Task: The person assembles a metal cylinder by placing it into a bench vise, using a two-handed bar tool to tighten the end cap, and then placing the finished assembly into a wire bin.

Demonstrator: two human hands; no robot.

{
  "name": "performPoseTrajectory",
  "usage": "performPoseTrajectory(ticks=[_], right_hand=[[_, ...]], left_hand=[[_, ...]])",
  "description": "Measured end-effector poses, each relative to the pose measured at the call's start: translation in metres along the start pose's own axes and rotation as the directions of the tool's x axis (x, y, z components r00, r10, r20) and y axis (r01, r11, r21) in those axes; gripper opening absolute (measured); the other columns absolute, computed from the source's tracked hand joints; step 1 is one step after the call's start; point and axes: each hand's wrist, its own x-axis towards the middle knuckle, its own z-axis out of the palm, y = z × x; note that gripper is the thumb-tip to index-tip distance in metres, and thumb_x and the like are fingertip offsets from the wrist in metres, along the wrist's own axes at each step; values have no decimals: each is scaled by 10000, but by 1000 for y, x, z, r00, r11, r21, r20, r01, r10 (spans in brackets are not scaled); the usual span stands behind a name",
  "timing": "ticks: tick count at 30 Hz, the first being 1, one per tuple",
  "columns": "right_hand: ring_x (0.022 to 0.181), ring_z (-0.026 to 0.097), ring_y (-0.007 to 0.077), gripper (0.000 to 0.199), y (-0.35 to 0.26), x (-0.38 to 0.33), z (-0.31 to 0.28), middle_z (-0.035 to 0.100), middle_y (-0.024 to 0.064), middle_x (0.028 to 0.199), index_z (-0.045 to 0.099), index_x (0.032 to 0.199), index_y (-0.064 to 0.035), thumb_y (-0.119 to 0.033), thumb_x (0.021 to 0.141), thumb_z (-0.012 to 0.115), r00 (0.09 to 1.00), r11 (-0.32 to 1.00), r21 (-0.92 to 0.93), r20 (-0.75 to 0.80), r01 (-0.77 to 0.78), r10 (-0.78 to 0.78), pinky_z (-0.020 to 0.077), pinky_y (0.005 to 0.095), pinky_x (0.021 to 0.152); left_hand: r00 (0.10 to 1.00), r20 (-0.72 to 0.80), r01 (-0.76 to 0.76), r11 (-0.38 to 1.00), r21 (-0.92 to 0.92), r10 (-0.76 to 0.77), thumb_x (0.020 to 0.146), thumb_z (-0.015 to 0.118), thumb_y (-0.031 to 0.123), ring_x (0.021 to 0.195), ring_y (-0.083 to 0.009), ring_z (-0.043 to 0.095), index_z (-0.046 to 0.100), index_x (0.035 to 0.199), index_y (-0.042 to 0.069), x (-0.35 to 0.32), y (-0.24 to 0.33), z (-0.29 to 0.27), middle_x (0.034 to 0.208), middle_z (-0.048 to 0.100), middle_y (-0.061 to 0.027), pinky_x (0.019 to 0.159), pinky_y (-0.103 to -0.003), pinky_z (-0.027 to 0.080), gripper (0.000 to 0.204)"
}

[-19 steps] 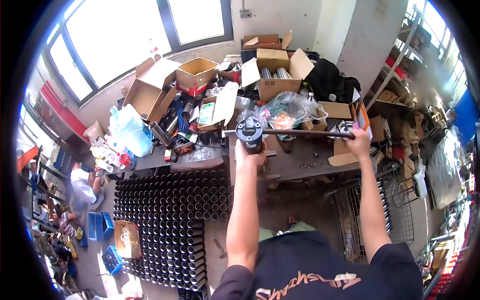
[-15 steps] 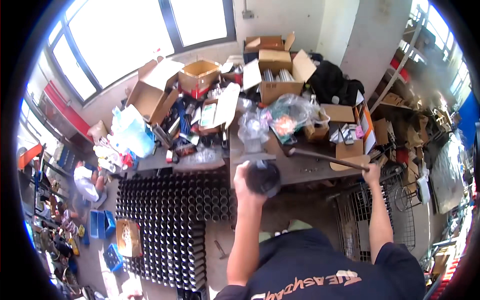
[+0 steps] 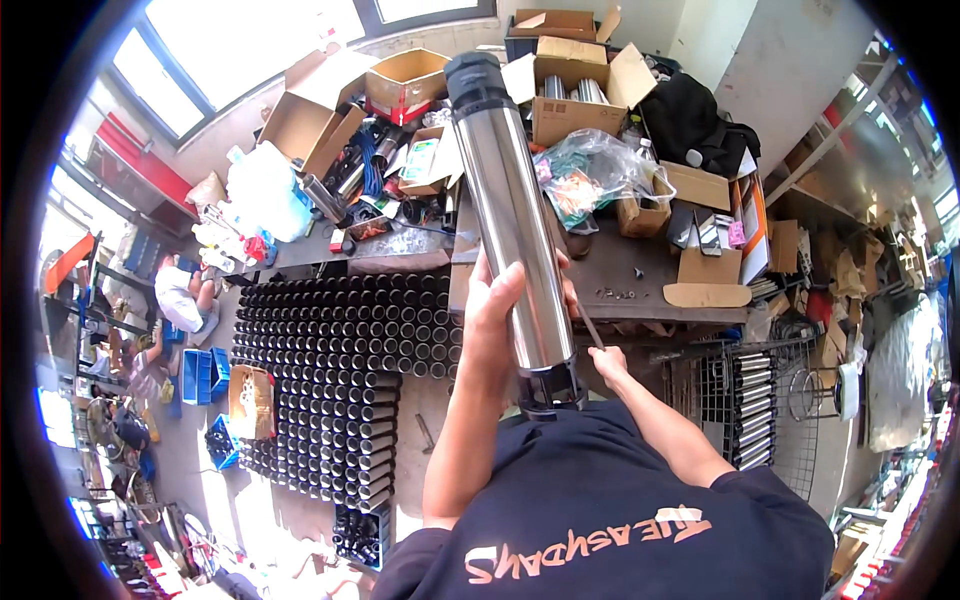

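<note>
A long polished metal cylinder [image 3: 515,220] with black end fittings fills the middle of the view. It stands tilted, its far end leaning left over the workbench and its near end close to my shirt. My left hand [image 3: 492,305] is wrapped around its lower half, with fingertips showing on the right side. Just right of the near end, my right hand [image 3: 608,364] is closed on a hammer by its thin handle [image 3: 589,325]. The hammer's head is hidden behind the cylinder.
The workbench [image 3: 610,282] carries open cardboard boxes [image 3: 575,118], plastic bags [image 3: 590,175] and small metal parts. Rows of dark-ended tubes [image 3: 330,330] lie stacked on the left. A wire cage [image 3: 790,410] stands at right. Blue crates [image 3: 204,376] and a person [image 3: 185,295] are far left.
The cylinder, earlier seen end-on, has swung up lengthwise in my left hand. My right hand has come inward with the hammer, from the far right to beside the cylinder's near end.
</note>
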Motion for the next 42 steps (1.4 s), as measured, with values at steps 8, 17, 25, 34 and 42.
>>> performPoseTrajectory(ticks=[8, 17, 25, 34, 42], right_hand=[[516, 479, 124, 277, 4, 67, 47, 551, 5, 647, 611, 791, -110, -358, 899, 672, 907, 901, 380, 420, -208, 33, 325, 325, 442], [672, 508, 109, 382, 21, 40, 34, 561, -35, 776, 625, 965, -112, -483, 891, 683, 883, 859, 434, 468, -271, 42, 428, 370, 647], [536, 538, 133, 362, 128, 39, -17, 624, 42, 702, 638, 829, -61, -405, 944, 641, 951, 924, 299, 265, -239, 161, 378, 289, 434], [513, 563, 178, 354, 228, 10, -40, 637, 74, 669, 665, 743, -26, -339, 907, 662, 959, 978, -28, 192, -207, 209, 433, 338, 455], [833, 708, 219, 416, 202, 6, -7, 753, 121, 899, 751, 1009, -4, -400, 893, 698, 985, 998, 37, 164, -57, 50, 542, 374, 788]], left_hand=[[979, 85, 202, 939, -279, -185, 858, 590, 609, 750, -222, 647, 546, 1157, -16, -2, -21, 1, 906, 618, -134, 655, -320, 560, 694], [993, -93, 80, 992, 95, -72, 951, 466, 674, 857, -257, 672, 517, 1287, -8, 0, -11, -6, 1070, 630, -178, 714, -371, 587, 762], [916, -176, 314, 917, -246, -361, 905, 270, 836, 736, -290, 697, 613, 1027, 10, 6, -68, -94, 818, 672, -162, 680, -449, 597, 903], [839, -432, 334, 940, -72, -331, 1025, 209, 672, 645, -302, 676, 545, 1124, 6, -9, -37, -79, 799, 645, -159, 581, -452, 586, 753], [960, -133, 214, 949, -232, -248, 996, 200, 718, 751, -320, 670, 545, 1151, 6, -6, -24, -59, 964, 643, -180, 673, -458, 577, 807]])
